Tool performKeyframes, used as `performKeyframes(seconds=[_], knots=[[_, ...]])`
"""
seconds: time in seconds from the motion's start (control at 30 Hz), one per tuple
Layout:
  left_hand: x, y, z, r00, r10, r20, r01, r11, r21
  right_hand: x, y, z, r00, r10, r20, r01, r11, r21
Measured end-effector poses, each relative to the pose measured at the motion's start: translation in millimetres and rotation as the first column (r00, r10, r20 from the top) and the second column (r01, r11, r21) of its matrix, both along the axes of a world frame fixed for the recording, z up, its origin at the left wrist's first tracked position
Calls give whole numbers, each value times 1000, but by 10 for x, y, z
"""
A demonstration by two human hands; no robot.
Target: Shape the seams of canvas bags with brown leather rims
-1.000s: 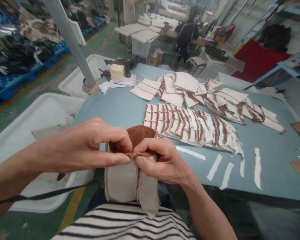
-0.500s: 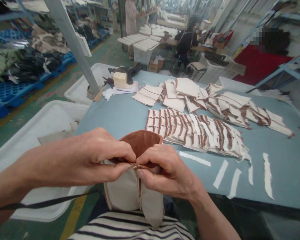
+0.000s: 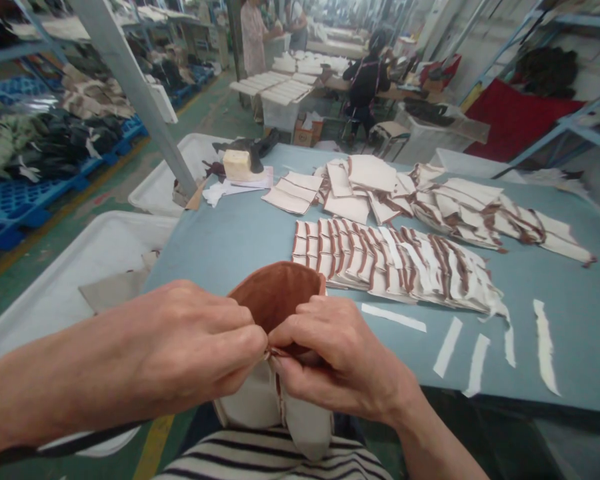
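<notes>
Now left hand (image 3: pixel 180 353), right hand (image 3: pixel 340 360) both pinch one pouch (image 3: pixel 280 297) rim; two white tubs (image 3: pixel 70 280) beside.

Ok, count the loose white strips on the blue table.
5. One strip lies nearest the right hand; two more lie side by side beyond it; a fourth trails off the fanned row's end; the fifth is farthest right. Others may hide under the piles.

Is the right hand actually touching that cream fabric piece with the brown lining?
Touching. The head view shows the right hand pinching the rim of the cream fabric piece with brown lining at its seam, opposite the left hand.
</notes>
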State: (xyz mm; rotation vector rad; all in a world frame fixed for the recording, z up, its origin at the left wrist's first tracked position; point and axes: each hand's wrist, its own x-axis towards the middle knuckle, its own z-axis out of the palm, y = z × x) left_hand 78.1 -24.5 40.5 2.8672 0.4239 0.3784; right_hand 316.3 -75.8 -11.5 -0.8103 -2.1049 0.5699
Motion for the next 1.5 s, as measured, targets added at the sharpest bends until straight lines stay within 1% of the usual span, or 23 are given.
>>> performKeyframes(seconds=[0.07,0.1,0.17,0.23,0.3,0.37,0.43,0.5,0.53,0.6,0.67,0.73,0.87,0.97,1.03,1.1,1.17,1.2,1.23,1.27,1.33,1.43,1.5], knots=[[50,8,16,999,-33,24,33,999,18,2,-1,7,1000,-6,13,6,1000,5],[74,12,11,998,-51,39,51,999,-4,4,0,8,1000,-11,14,10,1000,8],[118,19,-35,995,0,104,10,996,-89,4,4,-1,999,-28,18,28,1000,4],[153,24,-122,982,113,151,-76,970,-230,-1,9,-29,998,-55,14,55,998,-10],[179,27,-227,956,238,169,-159,910,-384,-14,14,-69,995,-96,-3,95,995,-27],[195,32,-312,931,320,174,-183,823,-537,-33,17,-105,992,-127,-26,125,991,-56],[197,39,-351,916,366,168,-179,743,-645,-52,21,-121,989,-142,-48,137,985,-101],[185,47,-345,912,390,129,-192,682,-706,-69,24,-109,988,-134,-78,120,980,-158],[174,50,-331,914,394,101,-204,658,-724,-78,27,-95,987,-127,-96,107,976,-190],[145,56,-301,918,391,73,-209,632,-746,-98,32,-61,985,-112,-130,73,959,-273],[113,57,-280,920,385,69,-207,628,-750,-125,37,-31,983,-106,-151,44,931,-363],[87,56,-270,923,379,73,-199,630,-751,-160,39,-16,981,-122,-151,48,907,-418],[69,49,-258,934,354,50,-175,574,-800,-232,28,-11,976,-195,-100,134,891,-433],[66,46,-251,940,339,30,-166,534,-829,-260,8,-7,971,-236,-30,194,858,-476],[61,49,-257,947,321,24,-151,508,-848,-258,-2,-7,965,-262,-5,228,846,-481],[50,57,-272,956,293,8,-135,462,-877,-238,-5,-19,965,-261,-14,222,848,-482],[32,65,-288,962,272,-24,-144,430,-891,-201,1,-38,979,-198,-48,151,861,-486],[22,69,-292,964,262,-37,-151,433,-889,-179,6,-47,987,-149,-65,99,870,-484],[12,73,-291,966,255,-38,-155,455,-877,-156,13,-55,991,-105,-79,55,879,-474],[3,76,-284,968,247,-35,-156,491,-857,-134,21,-59,994,-71,-82,26,889,-458],[-7,86,-252,972,235,-11,-152,595,-789,-99,41,-57,997,-41,-61,13,915,-402],[4,109,-178,973,229,7,-174,761,-625,-71,83,-35,999,-47,24,52,956,-287],[22,125,-136,976,219,3,-184,829,-528,-64,112,-16,993,-51,104,74,970,-232]])
